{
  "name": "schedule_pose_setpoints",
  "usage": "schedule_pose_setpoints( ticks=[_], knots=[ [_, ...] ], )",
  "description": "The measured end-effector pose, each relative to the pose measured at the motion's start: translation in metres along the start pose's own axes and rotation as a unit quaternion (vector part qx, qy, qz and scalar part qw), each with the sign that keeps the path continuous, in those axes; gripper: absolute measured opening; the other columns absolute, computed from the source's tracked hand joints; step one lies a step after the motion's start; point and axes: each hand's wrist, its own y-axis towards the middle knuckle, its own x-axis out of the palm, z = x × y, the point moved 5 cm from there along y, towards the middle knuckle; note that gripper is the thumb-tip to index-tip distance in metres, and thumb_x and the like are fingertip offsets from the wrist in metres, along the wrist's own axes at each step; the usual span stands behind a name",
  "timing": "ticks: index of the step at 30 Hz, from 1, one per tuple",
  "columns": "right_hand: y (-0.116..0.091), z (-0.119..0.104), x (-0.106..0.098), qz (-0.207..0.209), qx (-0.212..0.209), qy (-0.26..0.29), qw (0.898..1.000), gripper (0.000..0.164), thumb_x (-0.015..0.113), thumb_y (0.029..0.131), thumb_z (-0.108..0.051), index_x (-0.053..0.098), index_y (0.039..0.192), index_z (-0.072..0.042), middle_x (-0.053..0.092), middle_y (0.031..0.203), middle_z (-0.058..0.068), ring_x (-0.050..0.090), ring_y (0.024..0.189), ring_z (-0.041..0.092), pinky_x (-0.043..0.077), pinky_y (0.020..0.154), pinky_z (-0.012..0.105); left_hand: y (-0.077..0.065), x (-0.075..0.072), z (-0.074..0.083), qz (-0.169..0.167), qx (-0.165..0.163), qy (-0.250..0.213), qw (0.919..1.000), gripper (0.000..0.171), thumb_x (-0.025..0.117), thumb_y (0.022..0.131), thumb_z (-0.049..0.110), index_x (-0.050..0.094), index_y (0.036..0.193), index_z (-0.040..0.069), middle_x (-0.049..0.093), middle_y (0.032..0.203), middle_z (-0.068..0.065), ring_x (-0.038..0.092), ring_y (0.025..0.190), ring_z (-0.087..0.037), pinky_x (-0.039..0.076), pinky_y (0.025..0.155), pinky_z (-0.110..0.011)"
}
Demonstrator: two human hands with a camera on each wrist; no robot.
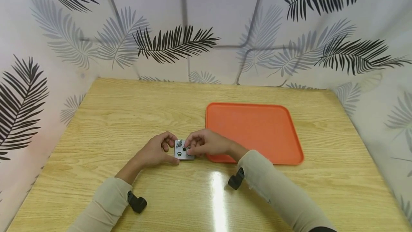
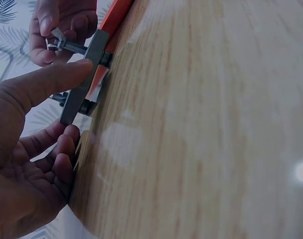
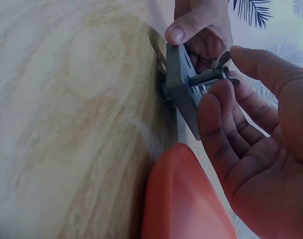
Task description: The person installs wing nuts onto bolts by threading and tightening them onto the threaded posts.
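Observation:
A small grey metal plate [image 1: 185, 156] with round holes is held by its left edge in my left hand [image 1: 156, 152], thumb on the near side and fingers behind. Two bolts run through the plate; their heads stick out underneath, as the left wrist view shows. With thumb and forefinger, my right hand [image 1: 210, 142] pinches a wing nut [image 3: 223, 59] near the free end of one threaded bolt [image 3: 203, 77]. A gap of bare thread shows between that wing nut and the plate. On the other bolt sits a second wing nut [image 1: 179, 143], at the plate's far left corner.
An orange-red tray [image 1: 254, 128] lies on the wooden table [image 1: 135, 106], just right of the plate and partly under my right forearm. A patterned cloth with leaf prints [image 1: 173, 44] hangs behind the table. Black wrist cameras [image 1: 137, 203] sit on both sleeves.

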Motion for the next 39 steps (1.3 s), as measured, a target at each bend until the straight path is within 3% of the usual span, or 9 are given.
schedule_pose_setpoints(
  ticks=[6, 11, 15, 23, 28, 33, 39],
  knots=[
    [-0.001, 0.0, 0.0, 0.034, 0.007, -0.023, 0.999, 0.01, 0.065, 0.095, -0.007, 0.064, 0.099, 0.002, 0.061, 0.077, -0.001, 0.053, 0.065, 0.011, 0.047, 0.06, 0.022, 0.001, 0.0, 0.0, 0.001, 0.002, 0.002, 1.0, 0.06, 0.091, 0.07, 0.015, 0.057, 0.119, 0.007, 0.054, 0.103, -0.008, 0.044, 0.085, -0.021, 0.04, 0.075, -0.032],
    [-0.002, 0.001, -0.007, 0.057, 0.011, -0.023, 0.998, 0.016, 0.055, 0.101, -0.007, 0.064, 0.103, 0.006, 0.061, 0.082, 0.013, 0.052, 0.067, 0.013, 0.046, 0.062, 0.024, 0.001, 0.0, 0.0, 0.001, -0.002, 0.003, 1.0, 0.06, 0.091, 0.07, 0.016, 0.057, 0.119, 0.007, 0.053, 0.103, -0.008, 0.045, 0.085, -0.021, 0.04, 0.075, -0.032],
    [-0.002, 0.0, -0.009, 0.045, 0.004, -0.02, 0.999, 0.018, 0.055, 0.101, -0.006, 0.064, 0.109, 0.007, 0.064, 0.089, 0.018, 0.055, 0.069, 0.013, 0.049, 0.064, 0.024, 0.0, 0.0, 0.0, 0.001, -0.004, 0.002, 1.0, 0.06, 0.091, 0.07, 0.016, 0.057, 0.119, 0.007, 0.054, 0.104, -0.008, 0.045, 0.086, -0.021, 0.04, 0.075, -0.031],
    [-0.003, 0.0, -0.008, 0.007, 0.001, -0.002, 1.0, 0.021, 0.059, 0.096, -0.001, 0.065, 0.115, 0.006, 0.066, 0.086, 0.016, 0.057, 0.068, 0.012, 0.051, 0.064, 0.025, 0.0, -0.001, 0.002, 0.002, -0.003, 0.002, 1.0, 0.06, 0.09, 0.071, 0.016, 0.057, 0.12, 0.007, 0.053, 0.104, -0.008, 0.044, 0.086, -0.021, 0.04, 0.074, -0.032],
    [-0.003, 0.002, -0.005, -0.004, 0.005, -0.004, 1.0, 0.025, 0.061, 0.094, 0.0, 0.064, 0.118, 0.005, 0.066, 0.085, 0.005, 0.054, 0.068, 0.009, 0.048, 0.064, 0.023, 0.0, -0.001, 0.002, 0.001, -0.002, 0.002, 1.0, 0.06, 0.09, 0.071, 0.015, 0.057, 0.12, 0.007, 0.054, 0.104, -0.008, 0.044, 0.085, -0.021, 0.04, 0.074, -0.032],
    [-0.002, 0.003, -0.003, 0.006, 0.002, -0.008, 1.0, 0.016, 0.067, 0.091, -0.002, 0.064, 0.105, 0.005, 0.062, 0.079, -0.003, 0.054, 0.066, 0.007, 0.047, 0.062, 0.021, 0.001, 0.0, 0.001, 0.001, -0.001, 0.001, 1.0, 0.06, 0.091, 0.07, 0.015, 0.057, 0.119, 0.007, 0.054, 0.103, -0.008, 0.045, 0.084, -0.02, 0.04, 0.074, -0.031],
    [-0.002, 0.004, -0.005, 0.033, 0.02, 0.007, 0.999, 0.014, 0.063, 0.096, -0.006, 0.063, 0.103, 0.005, 0.062, 0.082, 0.001, 0.055, 0.069, 0.011, 0.049, 0.063, 0.024, 0.001, 0.0, -0.001, 0.002, -0.001, 0.001, 1.0, 0.061, 0.091, 0.069, 0.015, 0.057, 0.119, 0.007, 0.054, 0.103, -0.007, 0.045, 0.084, -0.02, 0.041, 0.074, -0.03]
  ],
)
